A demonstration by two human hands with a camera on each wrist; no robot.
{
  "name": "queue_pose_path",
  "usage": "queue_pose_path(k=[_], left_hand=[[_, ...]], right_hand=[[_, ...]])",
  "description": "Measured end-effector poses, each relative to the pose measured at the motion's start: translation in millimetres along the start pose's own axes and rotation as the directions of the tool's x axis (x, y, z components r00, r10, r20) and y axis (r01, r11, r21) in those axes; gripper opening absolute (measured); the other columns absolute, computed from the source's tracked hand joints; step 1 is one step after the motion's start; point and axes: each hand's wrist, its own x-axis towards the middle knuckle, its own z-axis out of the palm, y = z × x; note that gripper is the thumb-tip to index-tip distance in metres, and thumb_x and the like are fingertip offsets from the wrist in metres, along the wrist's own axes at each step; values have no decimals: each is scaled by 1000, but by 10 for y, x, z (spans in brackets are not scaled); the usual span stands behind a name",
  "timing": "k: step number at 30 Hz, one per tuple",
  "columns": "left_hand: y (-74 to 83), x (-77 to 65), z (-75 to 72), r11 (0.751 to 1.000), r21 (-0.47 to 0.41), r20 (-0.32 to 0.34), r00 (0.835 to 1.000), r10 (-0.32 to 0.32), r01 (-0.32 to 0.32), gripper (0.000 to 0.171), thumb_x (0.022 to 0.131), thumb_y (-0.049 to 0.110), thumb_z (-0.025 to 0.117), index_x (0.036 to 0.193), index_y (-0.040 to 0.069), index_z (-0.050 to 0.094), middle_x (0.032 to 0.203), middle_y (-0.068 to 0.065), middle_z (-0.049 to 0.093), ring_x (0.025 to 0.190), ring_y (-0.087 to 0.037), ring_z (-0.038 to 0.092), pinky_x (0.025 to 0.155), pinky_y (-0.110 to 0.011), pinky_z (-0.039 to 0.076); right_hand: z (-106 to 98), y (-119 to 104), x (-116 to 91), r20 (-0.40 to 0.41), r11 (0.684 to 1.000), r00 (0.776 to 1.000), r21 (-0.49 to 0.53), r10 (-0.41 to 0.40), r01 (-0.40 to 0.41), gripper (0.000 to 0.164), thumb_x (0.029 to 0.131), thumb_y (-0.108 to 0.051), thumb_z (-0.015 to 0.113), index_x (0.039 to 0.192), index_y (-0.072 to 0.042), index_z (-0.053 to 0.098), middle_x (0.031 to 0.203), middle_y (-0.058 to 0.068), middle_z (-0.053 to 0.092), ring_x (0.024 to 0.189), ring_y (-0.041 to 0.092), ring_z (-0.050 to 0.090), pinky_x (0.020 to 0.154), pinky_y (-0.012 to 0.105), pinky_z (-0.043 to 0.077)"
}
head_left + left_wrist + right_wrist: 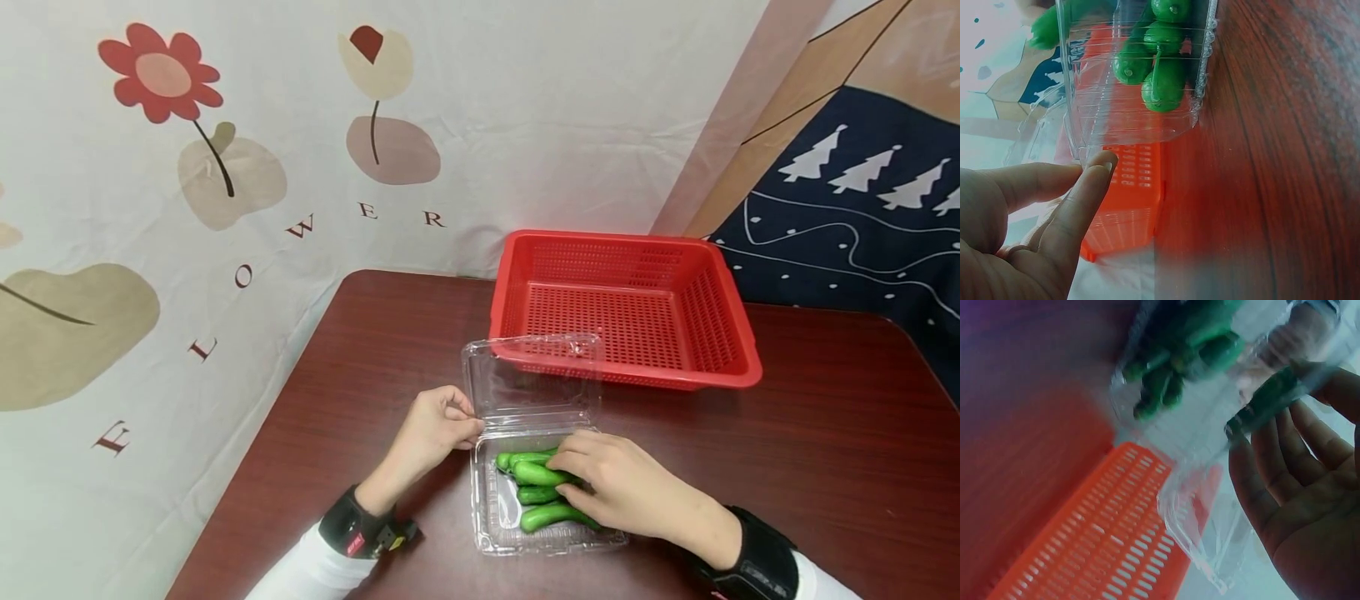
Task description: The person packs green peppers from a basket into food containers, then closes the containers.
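Note:
A clear plastic clamshell container lies with its lid raised at the back. Several small green cucumbers are inside it. My left hand pinches the container's edge near the hinge corner, thumb and forefinger together in the left wrist view. Over the right side of the container, my right hand grips one cucumber between thumb and fingers. That cucumber is above the others in the right wrist view, seen through the clear wall.
Behind the container stands a red perforated plastic basket, and the raised lid overlaps its front rim in the head view. Both rest on a dark red-brown wooden table. A printed cloth hangs along the table's back and left.

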Motion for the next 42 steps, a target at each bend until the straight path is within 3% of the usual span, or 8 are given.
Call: queue_pose_path(k=[8, 15, 23, 30, 35, 42], left_hand=[[0, 1, -5, 1000, -2, 6, 1000, 5, -5, 18, 85, -11, 76, 89, -6, 59, 81, -26, 74, 70, -24, 74, 68, -40, 68], [-20, 10, -1, 1000, -4, 10, 1000, 4, -4, 19, 85, -10, 76, 89, -5, 59, 78, -22, 74, 69, -21, 73, 68, -39, 68], [-26, 15, -3, 1000, -3, 11, 1000, 3, -3, 19, 84, -10, 76, 89, -5, 59, 78, -21, 74, 68, -19, 73, 68, -38, 68], [-13, 16, -7, 1000, 0, 10, 1000, 5, -5, 18, 84, -10, 76, 89, -5, 59, 76, -17, 74, 67, -20, 72, 67, -39, 68], [8, 12, -8, 1000, -4, 14, 1000, 7, -7, 18, 84, -12, 76, 90, -6, 59, 80, -23, 74, 69, -22, 73, 67, -40, 68], [21, 35, -3, 1000, 8, 18, 1000, 5, -5, 19, 84, -13, 77, 90, -6, 59, 82, -24, 74, 68, -23, 73, 67, -41, 68]], right_hand=[[120, -19, -43, 46, 999, 998, -37, -34, 36, 24, 79, -14, 88, 100, -14, 76, 94, -10, 65, 87, 7, 62, 76, 27, 59], [179, -14, -67, 92, 998, 995, -42, -38, 42, 19, 79, -14, 85, 95, -17, 74, 91, -12, 64, 89, 6, 65, 96, 39, 62], [210, -16, -84, 89, 999, 996, -37, -31, 35, 19, 81, -17, 86, 95, -19, 74, 93, -12, 65, 93, 7, 66, 98, 43, 62], [149, -14, -93, 15, 1000, 1000, 20, 19, -20, 18, 88, -31, 85, 98, -20, 75, 98, -14, 66, 90, 4, 63, 79, 25, 59], [40, 19, -107, -60, 996, 995, 50, 83, -80, 16, 93, -32, 82, 98, -18, 76, 101, -13, 69, 93, 4, 66, 76, 23, 59], [-107, 116, -126, -242, 989, 959, 54, 150, -141, 9, 97, -29, 77, 99, -20, 76, 98, -12, 71, 89, 3, 67, 72, 21, 59]])
